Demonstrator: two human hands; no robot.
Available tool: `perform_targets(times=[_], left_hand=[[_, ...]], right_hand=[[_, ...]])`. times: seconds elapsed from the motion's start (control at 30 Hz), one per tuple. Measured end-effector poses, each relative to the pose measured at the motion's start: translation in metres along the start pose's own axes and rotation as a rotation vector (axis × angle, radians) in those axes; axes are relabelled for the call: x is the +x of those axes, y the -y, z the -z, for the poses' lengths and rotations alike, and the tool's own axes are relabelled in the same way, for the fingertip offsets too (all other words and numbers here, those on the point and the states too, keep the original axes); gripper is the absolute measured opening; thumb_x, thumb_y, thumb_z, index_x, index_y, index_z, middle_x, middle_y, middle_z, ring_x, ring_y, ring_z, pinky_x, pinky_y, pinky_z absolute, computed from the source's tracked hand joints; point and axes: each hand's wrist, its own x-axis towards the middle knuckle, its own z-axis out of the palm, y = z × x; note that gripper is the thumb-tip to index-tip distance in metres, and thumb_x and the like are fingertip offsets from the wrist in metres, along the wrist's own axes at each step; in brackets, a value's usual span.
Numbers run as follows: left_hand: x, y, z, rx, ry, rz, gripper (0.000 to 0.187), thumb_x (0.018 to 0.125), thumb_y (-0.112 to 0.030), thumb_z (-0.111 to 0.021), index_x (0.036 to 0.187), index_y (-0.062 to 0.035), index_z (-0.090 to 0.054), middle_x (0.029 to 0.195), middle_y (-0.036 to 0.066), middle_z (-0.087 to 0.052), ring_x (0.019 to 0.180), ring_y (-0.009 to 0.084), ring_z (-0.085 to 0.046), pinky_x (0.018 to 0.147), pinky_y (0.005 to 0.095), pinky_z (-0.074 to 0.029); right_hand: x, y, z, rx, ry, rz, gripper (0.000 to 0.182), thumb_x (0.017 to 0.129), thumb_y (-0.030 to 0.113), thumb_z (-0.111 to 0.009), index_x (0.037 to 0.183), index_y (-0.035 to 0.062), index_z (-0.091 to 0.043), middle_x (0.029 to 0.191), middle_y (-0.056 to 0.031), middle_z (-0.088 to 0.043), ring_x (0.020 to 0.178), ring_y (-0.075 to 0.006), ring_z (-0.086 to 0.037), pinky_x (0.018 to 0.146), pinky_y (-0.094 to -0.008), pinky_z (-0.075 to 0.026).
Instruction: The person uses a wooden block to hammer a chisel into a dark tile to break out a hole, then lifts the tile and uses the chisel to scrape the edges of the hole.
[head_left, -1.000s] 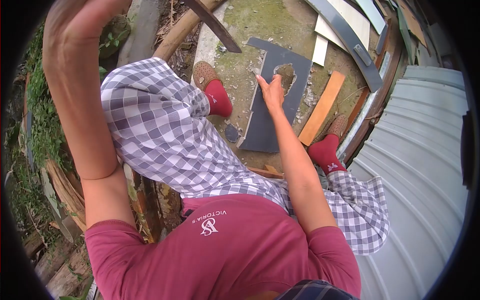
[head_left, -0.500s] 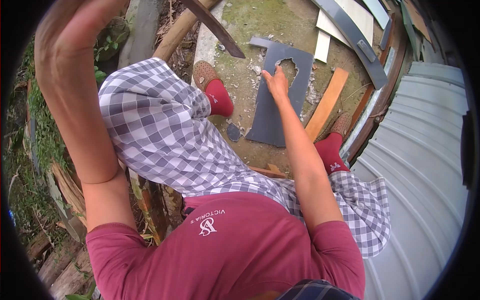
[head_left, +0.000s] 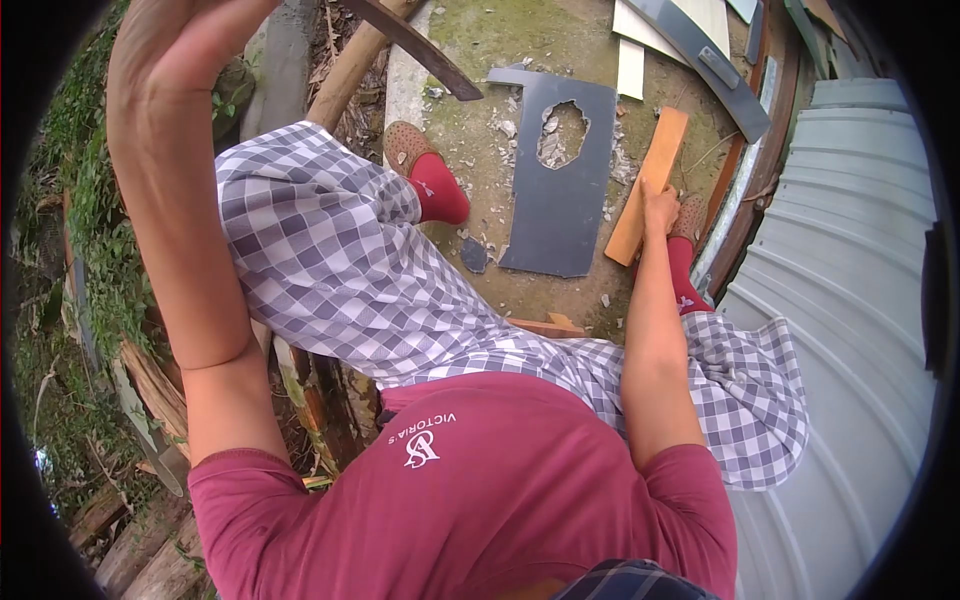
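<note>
My left hand [head_left: 215, 45] is raised at the top left, and the frame's edge cuts off its fingers. From that side a dark, worn machete blade [head_left: 425, 52] reaches down, its handle out of view. My right hand [head_left: 659, 208] grips the side of an orange-brown wooden plank [head_left: 648, 185], thumb on its top face. Left of the plank, a dark grey flat panel [head_left: 562, 215] lies on the ground with a jagged hole through it and a narrow strip jutting from its top left corner. A small dark grey offcut [head_left: 474, 254] rests near the panel's lower left corner.
Pale chips are scattered around the panel on mossy concrete [head_left: 500, 40]. Grey and white boards [head_left: 705, 60] lie at the upper right. Corrugated metal sheeting [head_left: 840, 260] lines the right side. My shod feet stand on both sides; logs [head_left: 355, 70] and plants are at left.
My right hand has left the holed panel and moved right onto the wooden plank. The plank has tilted slightly more upright. My left hand and the machete stay raised, shifted only a little.
</note>
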Motion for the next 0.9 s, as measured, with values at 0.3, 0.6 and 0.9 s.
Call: perform_targets(times=[0.3, 0.6, 0.9], left_hand=[[0.005, 0.014, -0.019, 0.042, -0.399, 0.038, 0.01, 0.092, -0.014, -0.058, 0.093, -0.0057, -0.052, 0.083, 0.007, -0.054, 0.077, 0.0188, -0.054, 0.071, 0.0352, -0.046], [0.054, 0.095, 0.023, 0.07, -0.362, 0.374, 0.022, 0.08, -0.015, -0.072, 0.085, -0.0096, -0.051, 0.075, 0.005, -0.055, 0.07, 0.0225, -0.055, 0.07, 0.0416, -0.047], [0.072, 0.303, 0.0, 0.424, -0.275, 0.341, 0.023, 0.073, -0.005, -0.066, 0.091, -0.005, -0.051, 0.078, 0.007, -0.057, 0.065, 0.0203, -0.056, 0.06, 0.0375, -0.047]], right_hand=[[-0.043, 0.024, -0.017, -0.059, -0.183, -0.079, 0.076, 0.069, 0.05, -0.074, 0.122, 0.0039, -0.043, 0.124, -0.0241, -0.046, 0.118, -0.0391, -0.044, 0.094, -0.0497, -0.041], [-0.055, 0.018, -0.022, 0.102, -0.217, -0.121, 0.067, 0.072, 0.046, -0.074, 0.116, 0.0049, -0.045, 0.116, -0.0194, -0.051, 0.11, -0.0369, -0.05, 0.087, -0.0495, -0.045], [-0.054, 0.018, -0.027, 0.15, -0.234, -0.192, 0.06, 0.072, 0.041, -0.075, 0.111, 0.0067, -0.046, 0.114, -0.0166, -0.052, 0.11, -0.0363, -0.051, 0.085, -0.0499, -0.046]])
